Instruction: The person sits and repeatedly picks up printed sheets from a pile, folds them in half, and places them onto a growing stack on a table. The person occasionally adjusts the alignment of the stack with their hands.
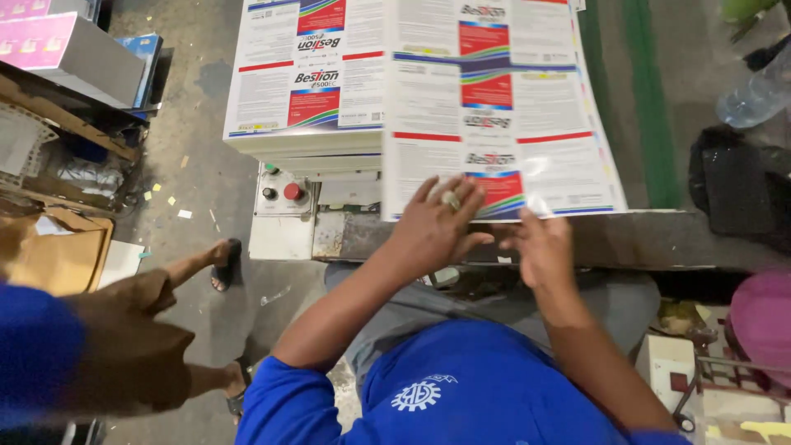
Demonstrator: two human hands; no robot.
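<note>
While both palms lie flat, left hand (432, 227) and right hand (540, 247) press printed sheets (503, 107).

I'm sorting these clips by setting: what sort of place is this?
Probably a print shop or label-finishing floor. Stacks of glossy printed label sheets lie on a worn metal machine table with a red push-button panel; the left hand and right hand rest at the sheets' edge.

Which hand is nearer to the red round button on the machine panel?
Left. The left hand lies flat on the printed sheet's near edge, right of the red button. The right hand is farther right, at the same edge.
</note>
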